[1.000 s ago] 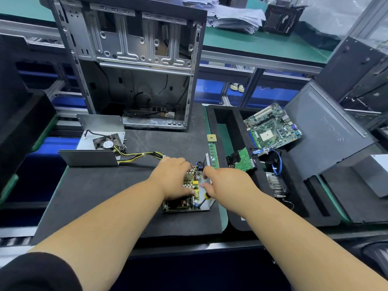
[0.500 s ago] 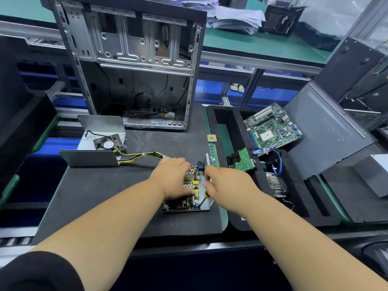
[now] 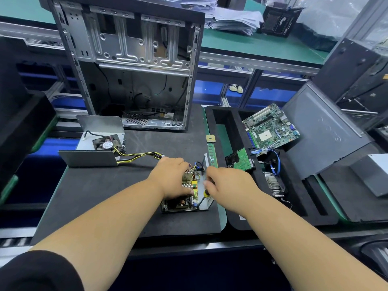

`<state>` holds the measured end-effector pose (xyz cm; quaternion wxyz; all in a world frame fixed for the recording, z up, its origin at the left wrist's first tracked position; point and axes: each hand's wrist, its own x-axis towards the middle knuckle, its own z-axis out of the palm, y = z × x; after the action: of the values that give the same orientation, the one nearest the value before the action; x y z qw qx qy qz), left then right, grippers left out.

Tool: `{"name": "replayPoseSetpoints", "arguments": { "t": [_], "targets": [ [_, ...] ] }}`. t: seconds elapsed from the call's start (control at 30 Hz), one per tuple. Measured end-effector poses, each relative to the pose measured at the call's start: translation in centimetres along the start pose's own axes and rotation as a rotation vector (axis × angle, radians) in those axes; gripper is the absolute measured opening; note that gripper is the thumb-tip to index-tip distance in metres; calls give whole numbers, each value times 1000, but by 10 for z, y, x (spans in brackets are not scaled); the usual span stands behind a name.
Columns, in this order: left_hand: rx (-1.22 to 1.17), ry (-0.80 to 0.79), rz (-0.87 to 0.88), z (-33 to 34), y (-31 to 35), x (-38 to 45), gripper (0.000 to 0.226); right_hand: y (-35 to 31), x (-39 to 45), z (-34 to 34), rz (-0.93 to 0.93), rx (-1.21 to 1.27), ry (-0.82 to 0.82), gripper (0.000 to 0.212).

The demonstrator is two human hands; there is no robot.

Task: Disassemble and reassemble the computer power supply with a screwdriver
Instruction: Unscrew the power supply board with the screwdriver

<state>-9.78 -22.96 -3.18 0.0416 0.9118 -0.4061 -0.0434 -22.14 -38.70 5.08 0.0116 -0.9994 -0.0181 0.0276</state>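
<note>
Change: hardly anything has moved since the earlier frames; both hands stay on the opened power supply, the right one only a touch nearer the board
Left hand (image 3: 172, 177): palm down on the power supply circuit board (image 3: 189, 185); fingers curled over its components, thumb tip against a yellow part
Right hand (image 3: 225, 184): fingers curled round the screwdriver (image 3: 203, 196), whose yellow-and-black handle shows just below the thumb
Screwdriver axis: shaft slants down and to the left, from the handle towards the tip at the near right corner of the board
Power supply base: open metal tray (image 3: 206, 203) on the black mat (image 3: 94, 190), long axis running away from the person; board lying inside it
Power supply cover (image 3: 92, 157): well to the left on the mat, with the fan (image 3: 107, 143) beside it; yellow-black cable bundle (image 3: 138, 156) runs from there to the left hand
Behind: empty computer case (image 3: 134, 66) standing upright
Right: RAM stick (image 3: 212, 155) just beside the tray; motherboard (image 3: 270, 127) and hard drive (image 3: 240, 159) in the foam tray (image 3: 222, 127)
</note>
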Motion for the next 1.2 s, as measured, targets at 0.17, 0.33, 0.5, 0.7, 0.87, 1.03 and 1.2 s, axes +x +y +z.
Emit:
{"name": "replayPoseSetpoints", "arguments": {
  "t": [0.17,0.33,0.5,0.7,0.87,1.03,1.2],
  "targets": [
    [0,5,3,1,0,0,78,3,0,-7,-90,103,-35,19],
    [-9,7,1,0,0,1,78,0,0,-3,-16,-68,-17,32],
    [-2,4,1,1,0,0,76,-2,-3,-1,-18,18,22,23],
    [-7,-2,2,-1,0,0,76,-1,-1,-5,-68,111,10,20],
    [-17,-1,-2,0,0,-1,78,-4,-2,-1,-15,-56,17,31],
    [-8,1,-3,-1,0,0,77,-5,-2,-4,-59,108,3,21],
    [-16,6,-3,0,0,-1,78,-4,-3,-1,-4,0,22,34]
  ]
}}
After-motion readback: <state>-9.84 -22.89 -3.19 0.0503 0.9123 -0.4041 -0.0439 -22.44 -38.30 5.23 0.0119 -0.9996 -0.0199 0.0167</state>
